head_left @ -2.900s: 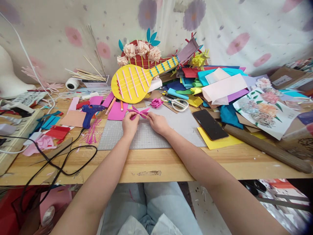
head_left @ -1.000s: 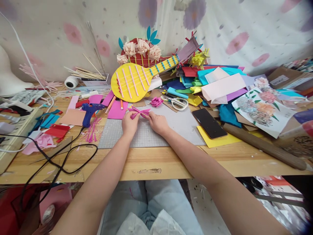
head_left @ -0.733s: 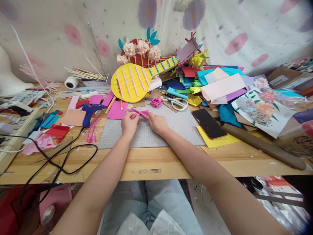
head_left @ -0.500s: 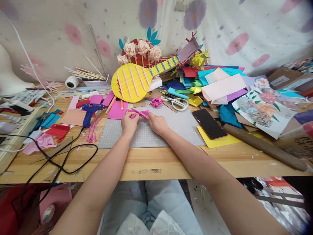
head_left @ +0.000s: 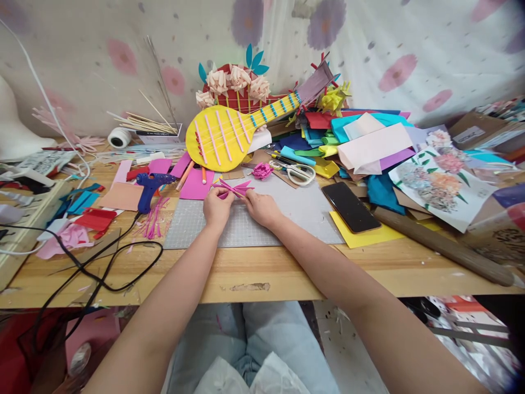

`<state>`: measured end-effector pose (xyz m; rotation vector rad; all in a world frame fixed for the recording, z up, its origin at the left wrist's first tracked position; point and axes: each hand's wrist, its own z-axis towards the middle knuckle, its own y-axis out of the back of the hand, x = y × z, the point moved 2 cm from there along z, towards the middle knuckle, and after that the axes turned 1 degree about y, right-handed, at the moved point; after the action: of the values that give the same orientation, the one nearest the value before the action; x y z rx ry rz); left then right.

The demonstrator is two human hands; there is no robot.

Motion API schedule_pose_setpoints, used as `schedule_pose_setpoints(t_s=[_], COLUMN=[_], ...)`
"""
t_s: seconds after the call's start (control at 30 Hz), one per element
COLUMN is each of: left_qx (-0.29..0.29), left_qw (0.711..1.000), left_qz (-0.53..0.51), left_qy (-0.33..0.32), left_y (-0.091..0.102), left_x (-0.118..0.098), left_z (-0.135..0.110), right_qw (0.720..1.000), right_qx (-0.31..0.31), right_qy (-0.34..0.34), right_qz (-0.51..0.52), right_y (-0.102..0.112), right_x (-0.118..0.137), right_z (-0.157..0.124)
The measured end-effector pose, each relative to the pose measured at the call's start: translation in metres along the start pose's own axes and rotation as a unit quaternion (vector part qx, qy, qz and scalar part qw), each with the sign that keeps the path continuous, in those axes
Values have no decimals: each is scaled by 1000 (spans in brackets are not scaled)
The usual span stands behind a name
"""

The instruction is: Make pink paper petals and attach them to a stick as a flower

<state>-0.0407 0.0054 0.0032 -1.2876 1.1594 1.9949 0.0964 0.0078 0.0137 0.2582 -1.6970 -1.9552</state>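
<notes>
Between my two hands is a magenta paper or foam piece (head_left: pixel 238 188) with pointed, petal-like ends fanning out. My left hand (head_left: pixel 217 208) pinches its left side, fingers closed. From the right, my right hand (head_left: pixel 262 209) grips the same piece near its middle, fingertips close to the left ones. Both hands rest over a grey cutting mat (head_left: pixel 192 224). Just beyond them lies a finished-looking magenta flower (head_left: pixel 262 171), beside white-handled scissors (head_left: pixel 301 174). A flat magenta sheet (head_left: pixel 197 185) is behind my left hand.
A blue glue gun (head_left: pixel 148 191) with a black cord (head_left: pixel 102 279) lies left, near magenta strips (head_left: pixel 153 219). A yellow lute-shaped craft (head_left: pixel 221 137) leans at the back. Right are a phone (head_left: pixel 351 207), a wooden stick (head_left: pixel 443 246) and piled coloured sheets (head_left: pixel 373 148).
The magenta piece's pointed ends have spread and stand up more between my fingers. My hands have stayed nearly in place, with a slight shift of the right fingers.
</notes>
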Motion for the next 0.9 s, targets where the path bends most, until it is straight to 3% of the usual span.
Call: schedule_pose_setpoints(t_s=[0.43,0.9], left_qx=[18,5], left_qw=[1000,1000], left_qz=[-6,-14], left_qy=[2,12], left_y=[-1,-2], left_x=[-3,-1], left_z=[0,0], right_qw=[999,998], right_qx=[37,37], right_qy=[-32,-34], right_qz=[-24,-24], right_y=[4,3], right_x=[1,5], right_z=[-1,-1])
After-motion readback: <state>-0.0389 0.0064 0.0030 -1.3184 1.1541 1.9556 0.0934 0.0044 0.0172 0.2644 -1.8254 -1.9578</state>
